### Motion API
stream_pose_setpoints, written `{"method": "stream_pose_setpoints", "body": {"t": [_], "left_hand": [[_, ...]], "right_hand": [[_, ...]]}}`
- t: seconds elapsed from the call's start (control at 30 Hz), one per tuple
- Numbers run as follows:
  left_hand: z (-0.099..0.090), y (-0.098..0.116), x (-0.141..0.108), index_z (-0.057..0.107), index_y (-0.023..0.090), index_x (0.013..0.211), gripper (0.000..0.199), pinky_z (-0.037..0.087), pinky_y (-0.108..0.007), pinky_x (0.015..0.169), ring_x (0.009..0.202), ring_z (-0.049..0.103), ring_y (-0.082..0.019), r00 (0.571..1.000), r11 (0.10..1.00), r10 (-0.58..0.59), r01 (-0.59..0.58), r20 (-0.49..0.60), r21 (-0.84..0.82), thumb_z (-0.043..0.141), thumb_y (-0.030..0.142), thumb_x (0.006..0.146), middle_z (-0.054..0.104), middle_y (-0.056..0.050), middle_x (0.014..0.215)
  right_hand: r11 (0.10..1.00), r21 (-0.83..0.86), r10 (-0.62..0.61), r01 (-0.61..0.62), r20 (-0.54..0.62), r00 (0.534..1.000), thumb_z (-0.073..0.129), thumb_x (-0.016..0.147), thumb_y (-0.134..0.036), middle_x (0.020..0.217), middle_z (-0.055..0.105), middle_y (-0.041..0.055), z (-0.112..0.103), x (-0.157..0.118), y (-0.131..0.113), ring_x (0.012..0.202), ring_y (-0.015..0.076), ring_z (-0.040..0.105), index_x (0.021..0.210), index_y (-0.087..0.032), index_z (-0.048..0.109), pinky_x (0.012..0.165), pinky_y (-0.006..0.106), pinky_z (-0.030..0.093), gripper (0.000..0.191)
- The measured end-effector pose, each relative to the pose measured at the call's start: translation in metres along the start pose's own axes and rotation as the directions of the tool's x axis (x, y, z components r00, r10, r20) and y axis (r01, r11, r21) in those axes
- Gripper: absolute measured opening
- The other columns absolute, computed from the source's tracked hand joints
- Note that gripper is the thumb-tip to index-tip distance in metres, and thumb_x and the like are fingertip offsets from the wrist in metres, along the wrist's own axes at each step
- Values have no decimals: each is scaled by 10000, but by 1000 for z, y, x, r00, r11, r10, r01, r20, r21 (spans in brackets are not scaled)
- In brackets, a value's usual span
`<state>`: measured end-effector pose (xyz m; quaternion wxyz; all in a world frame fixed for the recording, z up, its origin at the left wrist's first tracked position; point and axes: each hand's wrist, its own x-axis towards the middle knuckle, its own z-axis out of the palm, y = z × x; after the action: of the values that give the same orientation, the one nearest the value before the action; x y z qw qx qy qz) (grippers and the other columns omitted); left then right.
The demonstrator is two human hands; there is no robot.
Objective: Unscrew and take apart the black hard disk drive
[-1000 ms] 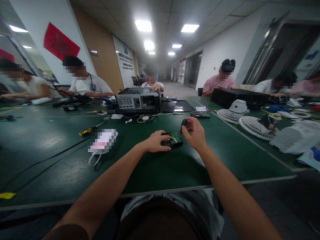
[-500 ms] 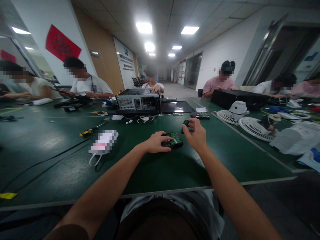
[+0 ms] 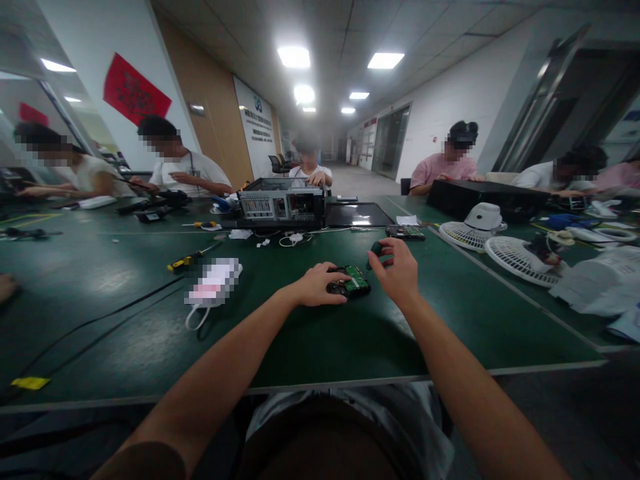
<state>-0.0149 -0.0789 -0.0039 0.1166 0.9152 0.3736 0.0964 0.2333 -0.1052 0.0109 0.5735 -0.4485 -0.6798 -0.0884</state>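
Note:
A hard drive (image 3: 357, 280) with its green circuit board facing up lies on the green table in front of me. My left hand (image 3: 320, 283) grips it from the left, thumb along the near side and fingers over the far side. My right hand (image 3: 397, 267) pinches the dark green handle of a screwdriver (image 3: 377, 248) just right of the drive. The screwdriver stands nearly upright, its thin shaft pointing down at the board's right edge. I cannot tell whether its tip touches a screw.
Left of my hands lie a phone (image 3: 215, 280) with a white strap and a yellow-black screwdriver (image 3: 193, 258). An open computer case (image 3: 280, 203), a flat black panel (image 3: 357, 215) and another circuit-board part (image 3: 405, 232) lie farther back. White fan parts (image 3: 523, 260) stand right. Several co-workers sit around.
The screwdriver in my right hand has turned more upright over the drive's right edge. My left hand keeps its hold. Another person's hand has appeared at the left edge, and the view has shifted slightly.

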Motion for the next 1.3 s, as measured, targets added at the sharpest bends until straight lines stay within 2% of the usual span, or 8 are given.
{"method": "stream_pose_setpoints", "body": {"t": [0.27, 0.47, 0.6, 0.7, 0.83, 1.0, 1.17, 1.3], "left_hand": [[0, 0, -1, 556, 418, 1455, 654, 375, -548, 1122, 1334, 452, -377, 1000, 1000, 8, -8, -19, -10, 671, 675, 865, 398, -98, 1505], [3, -1, 1, 561, 413, 1457, 633, 365, -568, 1123, 1339, 454, -387, 998, 1000, 21, -21, -59, 10, 640, 679, 888, 397, -108, 1516], [5, 1, 4, 563, 401, 1460, 611, 344, -580, 1138, 1378, 420, -389, 996, 1000, 15, -14, -85, 20, 634, 648, 906, 386, -111, 1541], [8, 2, 10, 548, 402, 1472, 603, 338, -589, 1142, 1394, 401, -386, 995, 1000, 3, -1, -99, 19, 617, 637, 921, 373, -100, 1566], [15, 2, 23, 524, 391, 1492, 602, 324, -594, 1152, 1419, 366, -392, 991, 999, -15, 21, -132, 40, 598, 614, 937, 355, -94, 1588], [16, -5, 49, 529, 384, 1488, 601, 332, -585, 1148, 1398, 388, -389, 988, 998, -18, 28, -154, 63, 593, 612, 936, 373, -101, 1573], [13, -15, 80, 554, 374, 1468, 579, 339, -578, 1144, 1399, 390, -379, 989, 997, -9, 19, -145, 71, 601, 597, 935, 386, -103, 1560], [18, -19, 93, 542, 374, 1475, 580, 335, -585, 1149, 1424, 363, -383, 983, 998, -34, 43, -179, 48, 602, 589, 940, 367, -102, 1577]], "right_hand": [[1000, 13, 0, 0, 20, 1000, 668, 920, -395, 1064, 668, 94, 1, -1, 3, 818, 209, 697, 1199, -219, 567, 612, 340, 616, 345], [1000, 30, 2, -2, 29, 1000, 635, 934, -377, 1217, 671, 125, 3, -2, 0, 958, 244, 721, 1268, -226, 533, 653, 352, 641, 381], [1000, -8, 26, -25, 67, 997, 628, 942, -387, 1150, 684, 122, 2, 2, 1, 857, 232, 725, 1249, -214, 546, 649, 367, 633, 362], [998, -55, -20, 27, 124, 992, 631, 944, -396, 1113, 672, 117, -1, 10, 7, 812, 223, 710, 1203, -215, 565, 673, 378, 626, 323], [988, -76, -120, 138, 211, 970, 606, 964, -375, 1126, 654, 118, -1, 25, 18, 822, 220, 693, 1168, -227, 571, 722, 378, 615, 254], [979, -76, -164, 190, 259, 952, 590, 965, -317, 1145, 647, 124, 4, 43, 37, 764, 205, 669, 1162, -222, 565, 721, 376, 598, 221], [977, -79, -174, 196, 232, 957, 614, 955, -314, 1131, 633, 110, 10, 57, 62, 769, 197, 669, 1142, -223, 570, 713, 368, 602, 212], [990, -67, -114, 127, 177, 978, 656, 934, -329, 1121, 615, 105, 15, 59, 84, 787, 205, 674, 1158, -233, 560, 708, 388, 622, 262]]}}
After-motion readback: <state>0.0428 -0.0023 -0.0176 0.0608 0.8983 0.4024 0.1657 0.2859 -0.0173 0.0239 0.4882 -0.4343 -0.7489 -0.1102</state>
